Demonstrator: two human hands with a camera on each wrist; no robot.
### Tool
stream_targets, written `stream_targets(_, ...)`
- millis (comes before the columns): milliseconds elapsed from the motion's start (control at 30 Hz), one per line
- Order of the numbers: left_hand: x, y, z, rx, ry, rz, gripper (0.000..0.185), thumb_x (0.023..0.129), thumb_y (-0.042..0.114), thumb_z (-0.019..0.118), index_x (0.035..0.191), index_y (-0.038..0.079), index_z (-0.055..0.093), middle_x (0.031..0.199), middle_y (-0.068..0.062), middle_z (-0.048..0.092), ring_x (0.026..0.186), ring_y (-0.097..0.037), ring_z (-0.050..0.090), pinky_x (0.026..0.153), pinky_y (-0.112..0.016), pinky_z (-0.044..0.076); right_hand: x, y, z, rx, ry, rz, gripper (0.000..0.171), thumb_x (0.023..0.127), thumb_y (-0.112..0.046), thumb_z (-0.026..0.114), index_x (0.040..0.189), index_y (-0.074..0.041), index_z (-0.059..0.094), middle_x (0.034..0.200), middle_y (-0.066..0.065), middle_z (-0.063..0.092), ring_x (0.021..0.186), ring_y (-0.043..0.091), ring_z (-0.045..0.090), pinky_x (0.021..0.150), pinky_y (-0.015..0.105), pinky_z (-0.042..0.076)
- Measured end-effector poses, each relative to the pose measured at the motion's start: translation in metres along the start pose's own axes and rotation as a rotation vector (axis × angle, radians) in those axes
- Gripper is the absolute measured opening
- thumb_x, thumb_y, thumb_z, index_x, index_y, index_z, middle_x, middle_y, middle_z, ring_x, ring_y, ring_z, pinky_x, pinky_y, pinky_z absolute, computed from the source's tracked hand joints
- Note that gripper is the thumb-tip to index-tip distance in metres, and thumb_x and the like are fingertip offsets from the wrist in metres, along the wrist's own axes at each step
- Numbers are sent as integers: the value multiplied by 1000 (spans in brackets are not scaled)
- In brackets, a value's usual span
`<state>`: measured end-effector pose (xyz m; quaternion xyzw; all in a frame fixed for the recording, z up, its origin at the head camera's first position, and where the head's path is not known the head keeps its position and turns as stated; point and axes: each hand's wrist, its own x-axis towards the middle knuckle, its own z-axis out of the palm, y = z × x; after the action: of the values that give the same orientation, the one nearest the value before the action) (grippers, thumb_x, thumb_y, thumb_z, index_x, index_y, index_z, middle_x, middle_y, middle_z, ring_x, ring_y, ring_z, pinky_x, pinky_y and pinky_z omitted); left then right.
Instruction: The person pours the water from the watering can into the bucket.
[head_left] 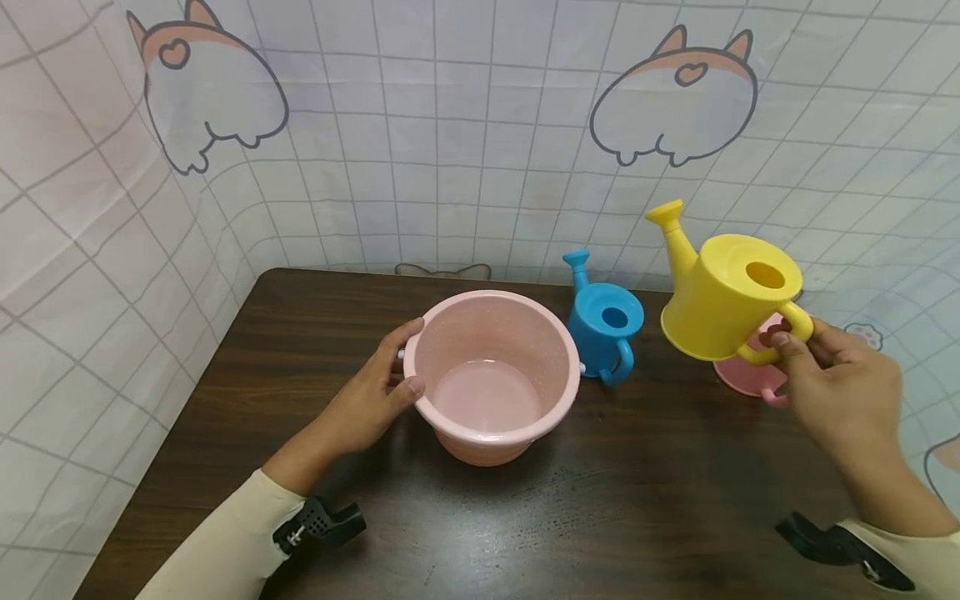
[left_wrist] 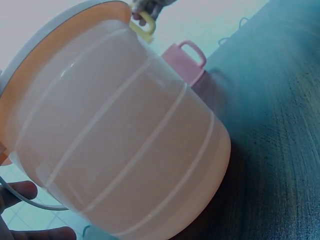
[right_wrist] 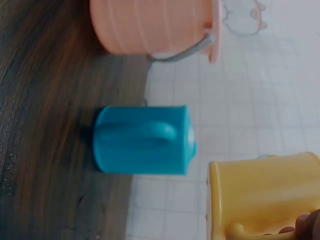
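A pink bucket (head_left: pixel 491 433) stands upright on the table. My left hand (head_left: pixel 367 396) holds its left side at the rim, thumb on the edge and fingers around the handle joint. The bucket's wire handle (left_wrist: pixel 37 204) hangs by those fingers. My right hand (head_left: pixel 847 392) grips a yellow watering can (head_left: pixel 701 308) by its handle, raised off the table and slightly tilted, its spout toward the upper left. Behind and below it, a pink watering can (head_left: pixel 738 375) is partly hidden. Between bucket and yellow can stands a blue watering can (head_left: pixel 596 342), handle toward me.
The dark wooden table (head_left: pixel 510 533) has small wet-looking marks near its front. Its far edge meets a grid-patterned cloth (head_left: pixel 465 142) with cartoon dog drawings, which also hangs along both sides. A dark strap mount sits on each wrist.
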<state>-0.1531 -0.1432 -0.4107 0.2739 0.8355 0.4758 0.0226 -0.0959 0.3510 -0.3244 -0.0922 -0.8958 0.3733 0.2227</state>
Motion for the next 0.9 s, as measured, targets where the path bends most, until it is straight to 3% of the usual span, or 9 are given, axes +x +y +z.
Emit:
stream_targets(333,-1,0,-1,3,-1,3,76,100,69,45,162,37,16,145,-16,45,120,-31,60,93,-52,51,-13,-27,-12,-37,-86,-64,44,101,-33,67,131,-1,68,87,-39,64,57,1,67,50,20,51)
stream_targets(467,-1,0,-1,5,-6,4,77,99,70,45,162,38,15,147,-16,44,121,-30,60,93,-51,52,-20,-34,-12,-32,-83,-84,38,100,-30,70,123,0,73,89,-29,70,65,-6,67,52,16,48)
stream_targets(567,-1,-1,-1,8,-6,7,77,99,71,44,162,37,15,147,-16,44,121,-29,60,92,-51,52,-25,-39,-10,31,-95,-110,32,99,-23,71,118,3,74,93,-21,74,74,-8,68,59,12,50)
stream_targets(900,-1,0,-2,7,-6,-10,76,99,69,46,162,37,16,146,-15,45,122,-29,60,92,-50,52,-39,-46,-5,-7,-67,-262,27,94,-6,75,120,2,74,91,-40,63,80,-15,61,63,7,47)
